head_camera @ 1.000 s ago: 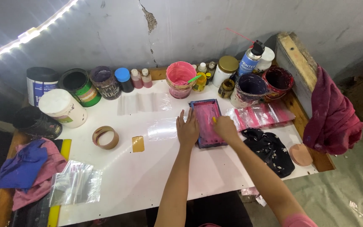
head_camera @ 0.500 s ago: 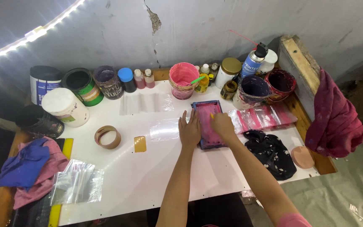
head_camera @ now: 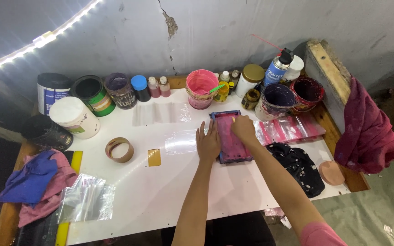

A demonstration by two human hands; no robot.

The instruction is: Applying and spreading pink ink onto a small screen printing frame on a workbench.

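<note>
Along the wall at the back of your white table (head_camera: 169, 191) stands a row of containers: a dark can with a blue-and-white label (head_camera: 50, 91) at far left, a black can with a green-and-orange label (head_camera: 92, 93), a purple-stained tub (head_camera: 120, 89), a dark jar with a blue cap (head_camera: 139, 87), 2 small reddish bottles (head_camera: 158, 86), a pink bucket (head_camera: 201, 88) with a green stick in it, a white jar with a gold lid (head_camera: 248, 79), a blue spray can (head_camera: 277, 68), and 2 stained pots, 1 purple (head_camera: 275, 100) and 1 red (head_camera: 307, 93). A white tub (head_camera: 75, 117) sits in front of the cans at left. Nearer you lie a tape roll (head_camera: 119, 150), a small yellow square (head_camera: 154, 157) and a clear bag (head_camera: 87, 202). The pink-stained frame (head_camera: 230, 136) lies flat on the table, in front of the bucket. Your left hand (head_camera: 208, 143) rests open, fingers spread, pressing flat on the frame's left edge. Your right hand (head_camera: 243, 127) rests on the frame's upper right part, fingers curled loosely; whether it pinches something you cannot tell. The 2 hands sit close together but apart.
</note>
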